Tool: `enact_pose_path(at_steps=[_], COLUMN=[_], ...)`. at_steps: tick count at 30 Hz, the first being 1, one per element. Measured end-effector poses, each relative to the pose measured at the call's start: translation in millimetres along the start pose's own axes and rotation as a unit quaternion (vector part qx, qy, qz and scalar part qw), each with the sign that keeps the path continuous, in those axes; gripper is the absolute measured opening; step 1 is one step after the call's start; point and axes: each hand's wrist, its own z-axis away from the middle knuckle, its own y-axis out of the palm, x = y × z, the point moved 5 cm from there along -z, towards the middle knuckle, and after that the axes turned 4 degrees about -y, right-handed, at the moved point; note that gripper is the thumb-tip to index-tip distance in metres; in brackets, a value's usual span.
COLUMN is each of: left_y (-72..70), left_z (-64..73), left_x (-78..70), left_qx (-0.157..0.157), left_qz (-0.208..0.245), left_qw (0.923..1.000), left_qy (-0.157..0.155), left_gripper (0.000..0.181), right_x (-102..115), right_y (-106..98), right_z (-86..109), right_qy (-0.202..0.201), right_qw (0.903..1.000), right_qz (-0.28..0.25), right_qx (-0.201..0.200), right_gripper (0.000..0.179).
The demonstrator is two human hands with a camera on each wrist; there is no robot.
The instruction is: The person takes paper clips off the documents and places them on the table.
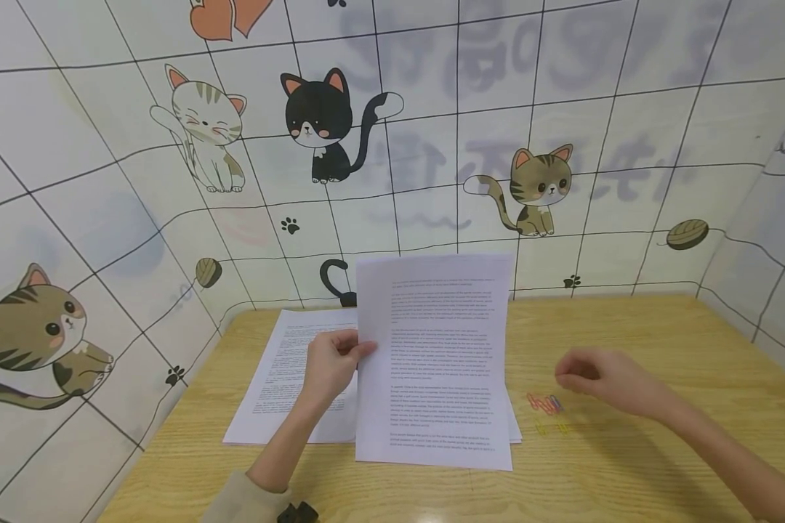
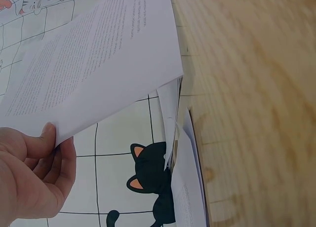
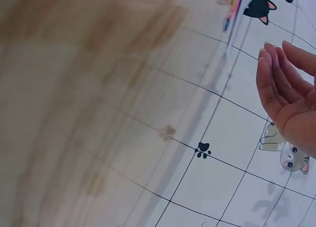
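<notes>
My left hand (image 1: 330, 367) pinches printed sheets (image 1: 438, 363) by their left edge, thumb in front and fingers behind. The sheets stand upright over the table, their text facing me. In the left wrist view the thumb (image 2: 48, 134) presses on the paper, and several edges show at its corner. Behind it lie other printed pages (image 1: 281, 370), partly hidden. My right hand (image 1: 602, 378) hovers right of the held sheets, with its fingers loosely bent and nothing between them. Just below it are red paper clips (image 1: 541, 404), a blue clip (image 1: 557, 403) and yellow clips (image 1: 561, 428).
The wooden table (image 1: 680, 363) meets a wall covering (image 1: 425, 218) with a grid and cartoon cats at its back edge. The flat pages take up the left half of the table. A dark object (image 1: 297, 513) shows by the left sleeve (image 1: 245, 501).
</notes>
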Motion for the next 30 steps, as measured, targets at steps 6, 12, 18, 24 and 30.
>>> enact_pose_path(at_steps=[6, 12, 18, 24, 30], left_y=[0.4, 0.0, -0.3, -0.4, -0.3], left_z=[-0.1, 0.2, -0.4, -0.6, 0.0], left_x=[-0.2, -0.9, -0.7, -1.1, -0.7], left_qx=[0.005, 0.006, 0.005, 0.006, 0.01], left_qz=[0.006, 0.008, 0.009, 0.006, 0.011], left_qw=[1.0, 0.9999, 0.9999, 0.9999, 0.9999], left_qy=[0.0, 0.004, 0.007, 0.009, 0.003], left_gripper=[0.014, 0.012, 0.01, 0.01, 0.012], right_x=[10, 21, 36, 50, 54], right_y=[-9, -12, -14, -12, -6], right_z=[-4.9, -11.3, -21.0, -31.3, -39.6], right_qy=[-0.005, 0.004, 0.013, -0.009, -0.014], right_qw=[0.9986, 0.9962, 0.9921, 0.9879, 0.9869], right_qz=[-0.043, -0.061, -0.089, -0.105, -0.111], right_qx=[-0.031, -0.063, -0.088, -0.114, -0.117], right_gripper=[0.011, 0.02, 0.031, 0.033, 0.042])
